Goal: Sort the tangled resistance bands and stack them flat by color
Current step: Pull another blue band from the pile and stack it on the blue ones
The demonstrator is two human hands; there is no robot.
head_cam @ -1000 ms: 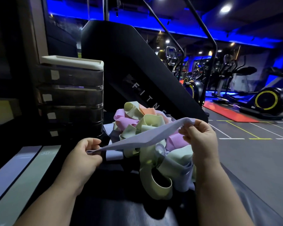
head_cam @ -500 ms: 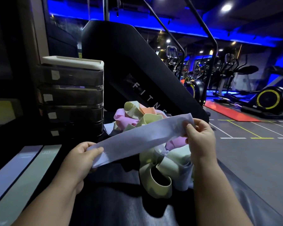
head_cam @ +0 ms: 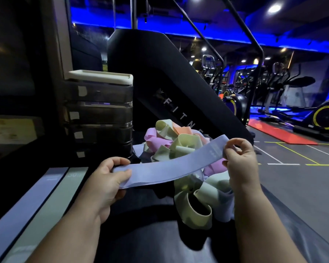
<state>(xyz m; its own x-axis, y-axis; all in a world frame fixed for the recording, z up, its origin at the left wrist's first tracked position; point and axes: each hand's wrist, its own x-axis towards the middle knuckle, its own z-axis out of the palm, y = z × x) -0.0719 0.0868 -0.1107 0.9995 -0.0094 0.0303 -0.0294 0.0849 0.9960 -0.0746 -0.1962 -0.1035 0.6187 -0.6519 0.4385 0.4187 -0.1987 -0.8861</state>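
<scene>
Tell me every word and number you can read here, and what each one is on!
"FITNE": on the black machine, the rest hidden behind the pile.
"30": on the flat green band, the rest blurred.
Print on the flat lilac band: too blurred to read.
Print on the held band: too blurred to read.
Drawer stickers: nothing readable.

A gym lit by blue ceiling lights [head_cam: 198,33]: elliptical trainers [head_cam: 281,82], an exercise bike [head_cam: 327,116] with a yellow wheel, a red floor mat [head_cam: 279,132], and a black machine [head_cam: 160,82] lettered "FITNE".
</scene>
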